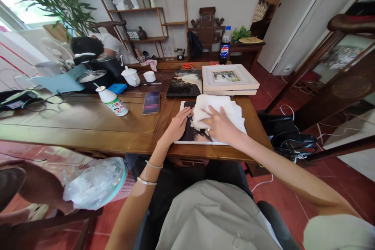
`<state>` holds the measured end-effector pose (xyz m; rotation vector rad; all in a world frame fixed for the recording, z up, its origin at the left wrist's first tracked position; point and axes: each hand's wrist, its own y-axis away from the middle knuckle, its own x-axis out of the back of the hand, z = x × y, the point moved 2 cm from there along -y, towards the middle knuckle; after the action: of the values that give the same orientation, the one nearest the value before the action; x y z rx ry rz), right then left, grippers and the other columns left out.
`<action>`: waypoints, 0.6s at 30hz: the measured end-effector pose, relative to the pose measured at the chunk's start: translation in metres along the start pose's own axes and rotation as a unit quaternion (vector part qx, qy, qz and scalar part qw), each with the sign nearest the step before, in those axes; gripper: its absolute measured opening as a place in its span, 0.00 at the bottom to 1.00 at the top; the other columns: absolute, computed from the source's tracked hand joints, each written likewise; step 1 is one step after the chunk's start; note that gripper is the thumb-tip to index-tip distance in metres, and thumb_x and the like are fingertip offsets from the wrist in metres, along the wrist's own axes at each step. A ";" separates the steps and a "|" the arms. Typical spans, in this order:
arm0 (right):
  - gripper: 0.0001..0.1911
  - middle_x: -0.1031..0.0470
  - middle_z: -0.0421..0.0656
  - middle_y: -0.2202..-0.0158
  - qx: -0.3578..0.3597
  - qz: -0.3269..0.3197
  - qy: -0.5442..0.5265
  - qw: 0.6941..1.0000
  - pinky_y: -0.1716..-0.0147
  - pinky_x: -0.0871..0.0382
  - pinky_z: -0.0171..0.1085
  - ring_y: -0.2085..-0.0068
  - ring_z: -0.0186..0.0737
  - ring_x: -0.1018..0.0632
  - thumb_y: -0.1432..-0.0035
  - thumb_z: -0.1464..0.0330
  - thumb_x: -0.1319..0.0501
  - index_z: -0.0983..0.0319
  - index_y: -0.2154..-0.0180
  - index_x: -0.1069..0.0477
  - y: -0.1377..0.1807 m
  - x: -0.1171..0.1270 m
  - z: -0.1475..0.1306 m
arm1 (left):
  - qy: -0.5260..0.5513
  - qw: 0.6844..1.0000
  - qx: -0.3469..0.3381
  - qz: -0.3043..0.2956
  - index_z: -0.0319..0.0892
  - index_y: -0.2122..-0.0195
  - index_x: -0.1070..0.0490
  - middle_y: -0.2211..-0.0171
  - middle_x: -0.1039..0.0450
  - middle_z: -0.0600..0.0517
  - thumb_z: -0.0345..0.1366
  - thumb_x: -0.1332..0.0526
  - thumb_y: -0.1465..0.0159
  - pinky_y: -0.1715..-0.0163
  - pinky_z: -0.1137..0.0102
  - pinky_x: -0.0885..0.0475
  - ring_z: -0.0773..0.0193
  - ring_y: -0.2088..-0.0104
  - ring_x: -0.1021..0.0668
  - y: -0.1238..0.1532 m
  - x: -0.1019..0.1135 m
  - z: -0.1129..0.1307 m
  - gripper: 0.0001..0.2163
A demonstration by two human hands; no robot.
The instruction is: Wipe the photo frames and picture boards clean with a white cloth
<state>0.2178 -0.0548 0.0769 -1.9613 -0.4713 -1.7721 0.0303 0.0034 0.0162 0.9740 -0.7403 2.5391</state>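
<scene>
A photo print (187, 135) with dark areas and a white border lies at the table's front edge, partly hidden. My left hand (177, 125) rests flat on its left side, fingers stretched out. Spread over the print's upper and right part is a white cloth (233, 111) with a ragged edge. On top of that cloth lies my right hand (220, 125), its fingers apart and pressing down. Just behind are a dark photo panel (178, 88) and white picture frames (249, 80), stacked, the upper one holding a small photo.
Left on the wooden table (140, 125) are a phone (151, 102), a white bottle (113, 101), a teapot (131, 77) and a cup (149, 76). Scissors (189, 65) and a cola bottle (225, 47) stand behind. A person (102, 45) bends at the far left. A bagged basket (96, 183) sits below.
</scene>
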 end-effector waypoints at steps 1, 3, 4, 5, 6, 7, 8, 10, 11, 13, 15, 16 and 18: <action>0.26 0.44 0.53 0.34 0.014 -0.013 -0.009 1.000 0.43 0.51 0.67 0.33 0.61 0.48 0.47 0.77 0.45 0.60 0.46 0.28 0.011 0.001 -0.012 | 0.001 1.000 -0.002 0.001 0.39 0.40 0.36 0.36 0.39 0.44 0.34 0.55 0.32 0.34 0.59 0.47 0.59 0.34 0.40 0.000 0.000 -0.001 0.21; 0.24 0.46 0.52 0.33 0.042 -0.046 -0.025 0.998 0.41 0.55 0.68 0.32 0.62 0.51 0.48 0.76 0.43 0.59 0.48 0.26 0.033 0.003 -0.035 | -0.001 1.000 -0.007 0.001 0.36 0.40 0.36 0.36 0.39 0.43 0.33 0.55 0.32 0.34 0.59 0.47 0.59 0.34 0.40 0.000 -0.001 -0.002 0.22; 0.23 0.46 0.52 0.33 0.057 -0.063 -0.031 0.996 0.41 0.57 0.68 0.32 0.63 0.51 0.48 0.75 0.42 0.59 0.50 0.25 0.042 0.004 -0.045 | -0.004 1.000 -0.009 0.001 0.36 0.40 0.36 0.36 0.39 0.42 0.33 0.55 0.33 0.34 0.59 0.47 0.59 0.34 0.40 0.000 -0.001 -0.002 0.22; 0.21 0.46 0.51 0.33 0.071 -0.078 -0.037 0.994 0.40 0.58 0.67 0.32 0.63 0.51 0.48 0.74 0.41 0.59 0.51 0.24 0.051 0.005 -0.054 | -0.006 1.000 -0.011 -0.001 0.35 0.40 0.36 0.36 0.39 0.42 0.32 0.55 0.33 0.34 0.59 0.46 0.59 0.34 0.40 0.000 -0.001 -0.003 0.22; 0.20 0.46 0.51 0.33 0.083 -0.089 -0.043 0.992 0.40 0.60 0.67 0.32 0.62 0.51 0.48 0.73 0.41 0.58 0.52 0.23 0.057 0.005 -0.060 | -0.008 1.000 -0.012 -0.002 0.36 0.40 0.36 0.36 0.40 0.42 0.32 0.54 0.34 0.34 0.59 0.46 0.59 0.34 0.40 0.000 -0.001 -0.003 0.22; 0.20 0.45 0.50 0.33 0.091 -0.093 -0.051 0.990 0.39 0.60 0.66 0.32 0.61 0.51 0.48 0.72 0.40 0.58 0.53 0.23 0.061 0.005 -0.063 | -0.007 1.000 -0.013 -0.003 0.37 0.40 0.36 0.36 0.40 0.43 0.32 0.53 0.34 0.34 0.58 0.45 0.59 0.34 0.40 0.000 0.000 -0.003 0.22; 0.20 0.45 0.49 0.33 0.095 -0.089 -0.059 0.990 0.39 0.60 0.65 0.32 0.60 0.50 0.48 0.72 0.40 0.58 0.52 0.23 0.063 0.005 -0.064 | -0.005 1.000 -0.014 -0.002 0.38 0.40 0.36 0.36 0.39 0.44 0.31 0.53 0.34 0.34 0.58 0.45 0.58 0.34 0.40 0.000 0.000 -0.004 0.22; 0.22 0.46 0.49 0.33 0.087 -0.066 -0.075 0.991 0.38 0.58 0.63 0.32 0.57 0.49 0.49 0.72 0.41 0.58 0.50 0.25 0.059 0.003 -0.057 | 0.003 1.000 -0.014 0.003 0.40 0.40 0.36 0.36 0.39 0.45 0.31 0.53 0.34 0.34 0.57 0.45 0.59 0.34 0.39 0.000 0.000 -0.004 0.22; 0.24 0.45 0.49 0.33 0.072 -0.050 -0.078 0.993 0.38 0.56 0.62 0.32 0.56 0.48 0.49 0.72 0.41 0.58 0.49 0.26 0.054 0.003 -0.050 | 0.006 1.000 -0.013 0.005 0.40 0.40 0.36 0.37 0.38 0.45 0.32 0.53 0.34 0.34 0.57 0.45 0.59 0.34 0.39 0.000 0.000 -0.003 0.22; 0.26 0.44 0.50 0.34 0.032 -0.019 -0.064 0.997 0.39 0.53 0.61 0.33 0.55 0.47 0.48 0.73 0.43 0.60 0.46 0.28 0.038 0.001 -0.033 | 0.008 1.000 -0.008 0.006 0.39 0.40 0.36 0.36 0.39 0.45 0.32 0.54 0.33 0.34 0.57 0.46 0.59 0.34 0.39 0.000 0.000 -0.002 0.21; 0.26 0.38 0.54 0.37 -0.007 0.003 -0.028 1.000 0.41 0.50 0.62 0.34 0.56 0.44 0.47 0.74 0.44 0.62 0.45 0.30 0.019 0.001 -0.015 | 0.005 1.000 -0.001 0.003 0.38 0.40 0.36 0.36 0.39 0.44 0.33 0.55 0.32 0.34 0.57 0.46 0.59 0.34 0.40 -0.001 0.000 -0.002 0.21; 0.26 0.34 0.55 0.40 -0.023 0.011 -0.009 1.000 0.42 0.48 0.62 0.35 0.57 0.42 0.45 0.74 0.45 0.63 0.44 0.31 0.009 0.001 -0.006 | 0.003 1.000 0.001 0.000 0.38 0.40 0.36 0.36 0.40 0.44 0.33 0.55 0.32 0.34 0.57 0.47 0.58 0.34 0.40 -0.001 0.000 -0.002 0.21; 0.24 0.29 0.57 0.45 -0.047 0.023 0.020 0.998 0.46 0.44 0.63 0.38 0.59 0.39 0.43 0.73 0.47 0.64 0.44 0.32 -0.009 0.001 0.008 | 0.001 1.000 0.005 -0.003 0.38 0.40 0.36 0.36 0.40 0.44 0.34 0.54 0.32 0.34 0.58 0.47 0.58 0.34 0.40 -0.001 0.000 -0.002 0.21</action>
<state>0.2195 -0.0431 0.0783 -1.9786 -0.3335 -1.8314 0.0298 0.0051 0.0153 0.9739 -0.7239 2.5399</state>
